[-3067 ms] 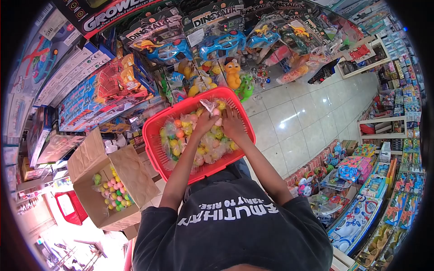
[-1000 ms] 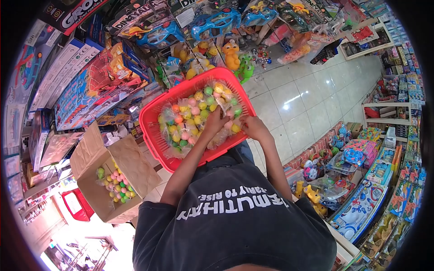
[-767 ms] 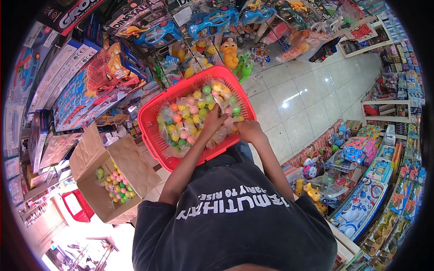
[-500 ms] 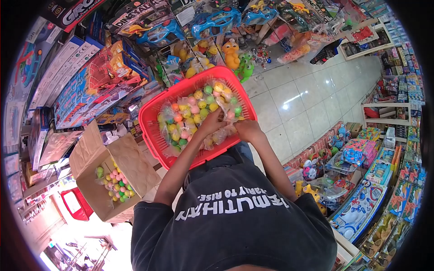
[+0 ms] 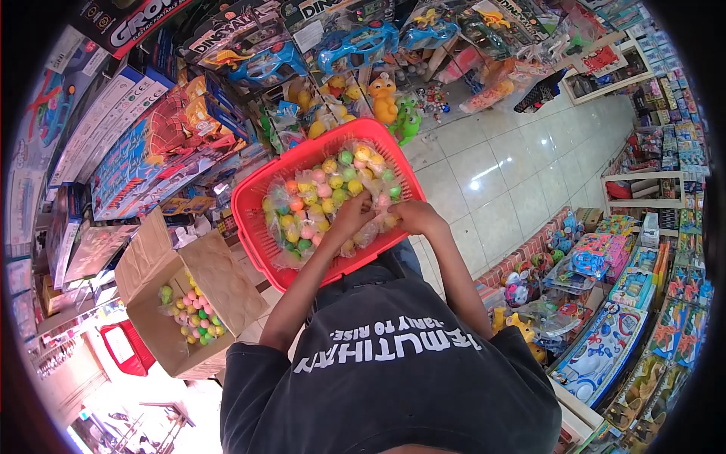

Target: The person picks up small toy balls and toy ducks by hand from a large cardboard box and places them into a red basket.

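Note:
A red plastic basket (image 5: 253, 246) holds several small balls in pink, yellow, green and orange, wrapped in clear plastic bags (image 5: 321, 189). My left hand (image 5: 354, 214) is over the basket's right half, its fingers bent and closed on clear plastic among the balls. Close beside it, at the basket's right edge, my right hand (image 5: 414, 217) has its fingers pinched together on the same stretch of plastic. The fingertips of both hands are partly hidden by the bag and balls.
An open cardboard box (image 5: 155, 333) with more coloured balls stands at the lower left. Boxed toys (image 5: 162, 151) line the left, hanging dinosaur packs (image 5: 348, 45) the top. Toy shelves (image 5: 605, 333) run along the right, beside a tiled floor (image 5: 499, 178).
My left hand has shifted slightly, its fingers now more curled. The basket sits slightly lower in the view, and the surroundings have shifted a little.

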`<state>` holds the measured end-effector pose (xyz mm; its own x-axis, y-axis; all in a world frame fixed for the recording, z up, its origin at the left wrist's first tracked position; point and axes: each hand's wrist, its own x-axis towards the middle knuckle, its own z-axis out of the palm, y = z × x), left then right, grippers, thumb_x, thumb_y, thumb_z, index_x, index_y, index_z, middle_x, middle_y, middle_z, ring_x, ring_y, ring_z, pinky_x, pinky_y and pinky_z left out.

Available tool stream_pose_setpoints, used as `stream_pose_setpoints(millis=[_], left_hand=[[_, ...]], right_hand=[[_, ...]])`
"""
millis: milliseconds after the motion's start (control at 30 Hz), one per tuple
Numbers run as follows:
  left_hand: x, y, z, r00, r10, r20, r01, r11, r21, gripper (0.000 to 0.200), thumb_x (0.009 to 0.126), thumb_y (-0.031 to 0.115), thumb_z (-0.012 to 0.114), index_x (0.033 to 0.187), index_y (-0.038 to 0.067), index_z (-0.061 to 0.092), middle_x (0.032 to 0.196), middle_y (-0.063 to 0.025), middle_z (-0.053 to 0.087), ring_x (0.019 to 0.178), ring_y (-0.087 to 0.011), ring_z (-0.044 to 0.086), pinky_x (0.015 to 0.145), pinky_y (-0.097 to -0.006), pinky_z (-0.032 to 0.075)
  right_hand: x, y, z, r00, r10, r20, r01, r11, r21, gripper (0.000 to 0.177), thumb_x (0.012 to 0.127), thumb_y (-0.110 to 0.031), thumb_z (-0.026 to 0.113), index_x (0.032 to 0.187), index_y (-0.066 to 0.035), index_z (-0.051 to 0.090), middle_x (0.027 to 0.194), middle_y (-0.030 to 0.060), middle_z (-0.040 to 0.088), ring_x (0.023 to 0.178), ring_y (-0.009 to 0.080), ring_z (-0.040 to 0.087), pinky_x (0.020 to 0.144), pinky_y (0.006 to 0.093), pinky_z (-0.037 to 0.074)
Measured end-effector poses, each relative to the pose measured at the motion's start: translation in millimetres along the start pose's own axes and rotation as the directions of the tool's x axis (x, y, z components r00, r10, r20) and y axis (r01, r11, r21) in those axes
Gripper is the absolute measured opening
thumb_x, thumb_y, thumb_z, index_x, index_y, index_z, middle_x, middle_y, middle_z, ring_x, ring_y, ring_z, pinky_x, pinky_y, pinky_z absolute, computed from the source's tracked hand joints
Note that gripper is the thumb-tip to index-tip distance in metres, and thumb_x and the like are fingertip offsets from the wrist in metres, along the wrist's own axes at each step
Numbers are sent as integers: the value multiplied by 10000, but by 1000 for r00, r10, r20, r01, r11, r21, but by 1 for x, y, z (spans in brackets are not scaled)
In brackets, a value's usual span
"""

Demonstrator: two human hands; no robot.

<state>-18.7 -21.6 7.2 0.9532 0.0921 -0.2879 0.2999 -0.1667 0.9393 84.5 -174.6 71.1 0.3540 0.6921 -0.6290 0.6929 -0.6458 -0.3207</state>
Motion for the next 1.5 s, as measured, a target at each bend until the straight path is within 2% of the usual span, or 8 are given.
stream_pose_setpoints(millis=[467, 700, 800, 867, 1000, 1133, 1267, 1500], left_hand=[[-14, -5, -2, 988, 139, 66, -150, 966, 211, 334, 818, 162, 567, 1100, -3, 499, 1005, -180, 571, 864, -268, 591, 750, -340, 461], [-57, 39, 3, 966, 209, -151, -144, 923, 357, 375, 822, 190, 554, 1125, -25, 499, 1076, -199, 540, 985, -311, 537, 867, -358, 401], [-89, 46, 13, 918, 265, -295, -194, 949, 248, 342, 845, 190, 537, 1107, -29, 515, 1056, -165, 564, 967, -274, 552, 849, -335, 414], [-117, 67, 18, 963, -6, -270, -67, 964, -258, 288, 873, 194, 515, 1069, -15, 538, 964, -101, 599, 905, -219, 577, 800, -317, 437], [-168, 66, 40, 993, -113, -31, 73, 804, -590, 277, 905, 246, 478, 1007, 6, 572, 955, -65, 593, 859, -129, 573, 767, -258, 456], [-182, 5, 82, 963, -251, 96, 265, 827, -495, 300, 896, 275, 489, 1026, 18, 574, 920, -59, 605, 851, -117, 574, 746, -246, 465], [-197, -115, 144, 900, -257, -351, 217, 965, -148, 322, 846, 296, 534, 1014, 27, 586, 908, -81, 616, 843, -158, 575, 743, -283, 455], [-286, -226, 177, 710, -527, -467, 539, 833, -121, 356, 779, 339, 567, 927, 21, 626, 943, -181, 625, 917, -291, 595, 799, -351, 452]], right_hand=[[1, -6, 5, 999, 10, -44, -12, 998, -58, 298, 730, -72, 510, 1019, -83, 583, 940, 165, 612, 888, 316, 593, 758, 424, 471], [-27, 8, 10, 880, -257, -399, 349, 920, 177, 317, 721, -81, 564, 1032, -25, 545, 880, 185, 605, 849, 337, 580, 748, 414, 464], [-59, 1, 3, 800, -258, -541, 473, 827, 304, 258, 754, -89, 566, 999, -10, 547, 867, 161, 606, 835, 306, 586, 727, 375, 465], [-76, 1, 8, 806, -208, -554, 475, 785, 397, 222, 777, -109, 562, 974, -6, 555, 871, 147, 605, 842, 281, 587, 719, 353, 461], [-92, 26, 45, 897, -183, -402, 411, 677, 610, 187, 811, -156, 569, 929, -11, 565, 756, 67, 597, 710, 146, 576, 647, 278, 460], [-60, 78, 142, 960, -262, -96, 254, 676, 692, 167, 808, -161, 573, 928, -47, 570, 759, 11, 587, 655, 97, 546, 580, 239, 444], [-32, 93, 230, 958, -162, 235, -44, 730, 682, 223, 786, -275, 586, 918, -95, 586, 777, 19, 599, 670, 111, 575, 567, 266, 484], [-25, 87, 307, 889, -55, 454, -164, 889, 428, 208, 775, -281, 561, 735, -88, 626, 666, 21, 591, 593, 124, 559, 508, 278, 475]])
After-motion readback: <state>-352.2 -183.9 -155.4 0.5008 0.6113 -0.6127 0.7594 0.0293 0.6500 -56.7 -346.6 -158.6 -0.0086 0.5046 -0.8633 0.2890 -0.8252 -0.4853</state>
